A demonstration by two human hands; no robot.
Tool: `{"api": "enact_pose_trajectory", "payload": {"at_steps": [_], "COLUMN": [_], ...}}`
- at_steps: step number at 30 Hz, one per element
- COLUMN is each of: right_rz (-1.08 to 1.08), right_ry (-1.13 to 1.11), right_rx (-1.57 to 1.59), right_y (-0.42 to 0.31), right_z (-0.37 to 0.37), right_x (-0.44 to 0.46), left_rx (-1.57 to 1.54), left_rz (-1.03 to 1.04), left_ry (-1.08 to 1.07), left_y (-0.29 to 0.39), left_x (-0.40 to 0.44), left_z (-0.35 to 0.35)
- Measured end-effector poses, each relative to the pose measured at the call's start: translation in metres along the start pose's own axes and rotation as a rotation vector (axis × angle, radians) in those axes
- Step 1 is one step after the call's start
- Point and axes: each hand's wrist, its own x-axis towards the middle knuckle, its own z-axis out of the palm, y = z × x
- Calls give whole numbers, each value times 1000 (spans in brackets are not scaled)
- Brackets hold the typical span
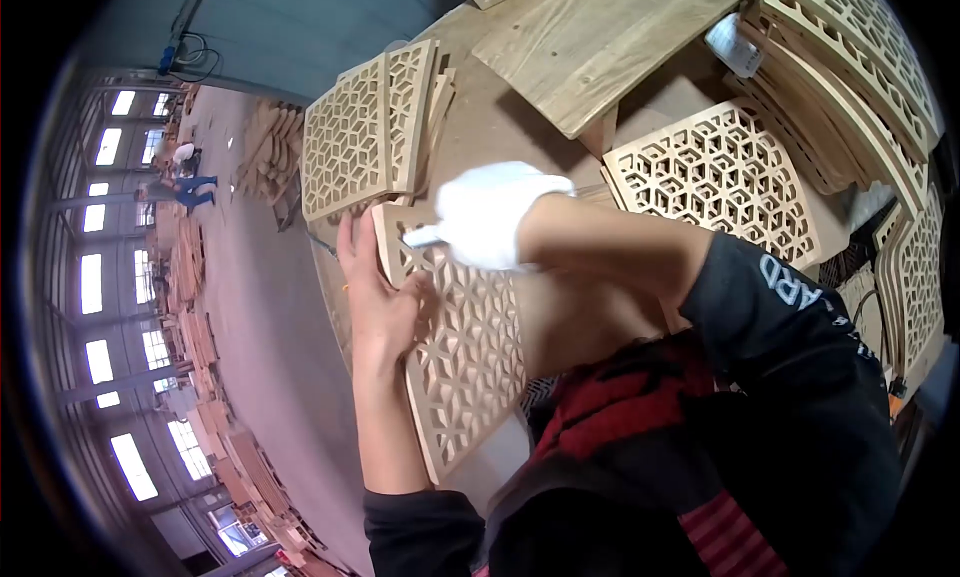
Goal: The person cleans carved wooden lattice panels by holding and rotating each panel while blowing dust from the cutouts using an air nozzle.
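A pale wooden lattice panel [465, 347] with cut-out geometric holes stands tilted in front of me. My left hand [380, 312], bare, grips its left edge, with the thumb on the face and the fingers around the edge. My right hand [490, 215] wears a white glove and is at the panel's upper part. Its fingers are closed and the index finger points at a hole near the top corner; whether it holds anything small I cannot make out. Just beyond my left hand lies a stack of similar panels [350, 142].
Another lattice panel [715, 172] lies right of centre. A plain board [600, 47] rests at the top. Curved panels are stacked [850, 87] at the upper right. Two people [180, 190] are far off at the left, near piles of wood [268, 147] on the floor.
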Motion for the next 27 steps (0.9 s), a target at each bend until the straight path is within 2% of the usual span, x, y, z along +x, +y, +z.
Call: {"api": "enact_pose_trajectory", "payload": {"at_steps": [2, 5, 9, 12, 13, 14, 16, 17, 20, 21, 23, 25, 27], "right_rz": [-85, -117, -46, -53, -62, -99, -111, -148, -22, 12, 125, 271, 244], "right_ry": [146, 161, 46, 54, -13, 111, 206, 66, -42, -120, -155, -66, 110], "right_rx": [-61, -164, -24, -104, -103, -121, -118, -191, -86, -156, -223, -181, -124], "right_y": [1, -6, -2, -3, -7, -14, -19, -15, 4, 17, 50, 75, 78], "right_z": [24, 40, 4, 2, 8, 18, 27, 25, 15, 14, 26, 50, 60], "right_x": [24, 36, 3, 17, 29, 28, 22, 19, -12, -22, -38, -44, -51], "left_rx": [-17, 27, 34, 39, 122, 106, 66, -10, 29, -5, -242, -353, -344], "left_rz": [-11, -23, 0, -47, 42, 27, -12, -67, -51, -75, -184, -253, -310], "left_ry": [-6, 5, 17, -12, -4, 4, 19, 1, -14, -17, -44, -69, -74], "left_y": [-3, -4, 1, 9, 8, 4, -4, -4, -10, -11, -14, -8, 7], "left_x": [0, 0, -2, -2, -2, -1, -1, -2, -1, 0, -1, 3, -1], "left_z": [1, 0, 2, 1, 1, 0, -2, -2, -7, -9, -8, -7, -7]}}
